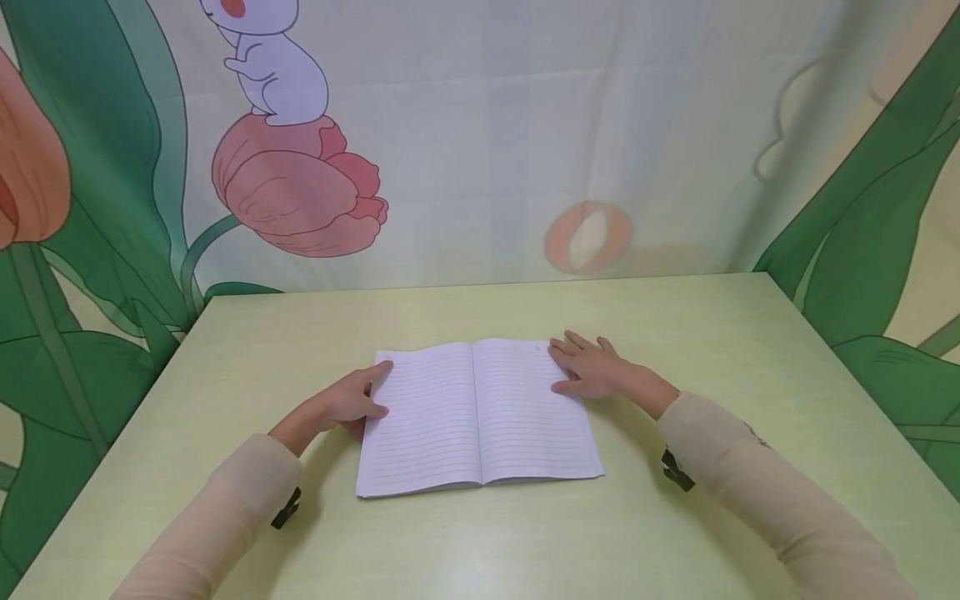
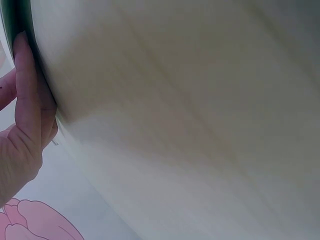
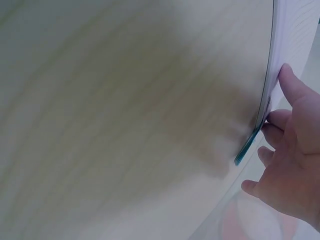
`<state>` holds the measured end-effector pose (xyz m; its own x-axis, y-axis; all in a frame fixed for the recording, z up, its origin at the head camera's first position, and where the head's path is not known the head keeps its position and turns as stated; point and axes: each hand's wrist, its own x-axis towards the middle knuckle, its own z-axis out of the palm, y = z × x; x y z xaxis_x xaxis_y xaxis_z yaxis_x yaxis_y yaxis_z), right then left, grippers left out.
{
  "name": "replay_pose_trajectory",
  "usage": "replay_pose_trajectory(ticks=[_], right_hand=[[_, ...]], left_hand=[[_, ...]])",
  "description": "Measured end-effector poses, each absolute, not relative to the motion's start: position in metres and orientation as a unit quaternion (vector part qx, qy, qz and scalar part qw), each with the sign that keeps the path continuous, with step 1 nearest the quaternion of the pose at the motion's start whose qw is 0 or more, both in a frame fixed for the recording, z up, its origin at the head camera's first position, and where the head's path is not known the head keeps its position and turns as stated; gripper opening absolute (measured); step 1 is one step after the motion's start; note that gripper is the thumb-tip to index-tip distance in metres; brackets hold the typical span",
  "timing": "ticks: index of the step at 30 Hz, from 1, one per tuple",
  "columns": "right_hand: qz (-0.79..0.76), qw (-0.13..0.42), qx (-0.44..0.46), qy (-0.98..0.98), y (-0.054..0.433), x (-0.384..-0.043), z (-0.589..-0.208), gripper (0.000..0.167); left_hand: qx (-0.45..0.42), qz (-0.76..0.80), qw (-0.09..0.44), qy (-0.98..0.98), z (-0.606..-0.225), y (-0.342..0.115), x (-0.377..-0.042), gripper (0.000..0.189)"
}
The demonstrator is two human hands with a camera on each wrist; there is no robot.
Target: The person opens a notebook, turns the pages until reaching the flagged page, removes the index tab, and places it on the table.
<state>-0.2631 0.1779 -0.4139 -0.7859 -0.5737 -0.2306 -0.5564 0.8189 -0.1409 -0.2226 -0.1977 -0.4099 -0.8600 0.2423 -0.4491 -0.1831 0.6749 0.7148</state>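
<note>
A lined notebook [image 1: 431,425] lies open on the table, both visible pages ruled, its centre fold running front to back. My left hand [image 1: 347,400] is at its left edge. The thumb and index finger rest on the left page, while the other fingers tuck down beside the edge, partly hidden. At the upper right edge my right hand [image 1: 592,369] rests with fingers spread and fairly straight. Its thumb touches the right page in the right wrist view, and fingertips sit along the edge by the dark green cover [image 3: 246,146].
The pale wooden table [image 1: 480,550] extends around the notebook. Behind it hangs a curtain [image 1: 465,183] printed with a rabbit, flowers and large leaves. Black straps [image 1: 678,471] show under the light sleeves.
</note>
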Motion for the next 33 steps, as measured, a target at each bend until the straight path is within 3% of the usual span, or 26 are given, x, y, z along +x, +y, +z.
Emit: replay_pose_trajectory(ticks=[33], right_hand=[[-0.045,0.112,-0.321,0.939,0.163,-0.233,-0.416,0.071]], left_hand=[[0.005,0.397,0.253,0.882,-0.406,-0.192,-0.220,0.077]])
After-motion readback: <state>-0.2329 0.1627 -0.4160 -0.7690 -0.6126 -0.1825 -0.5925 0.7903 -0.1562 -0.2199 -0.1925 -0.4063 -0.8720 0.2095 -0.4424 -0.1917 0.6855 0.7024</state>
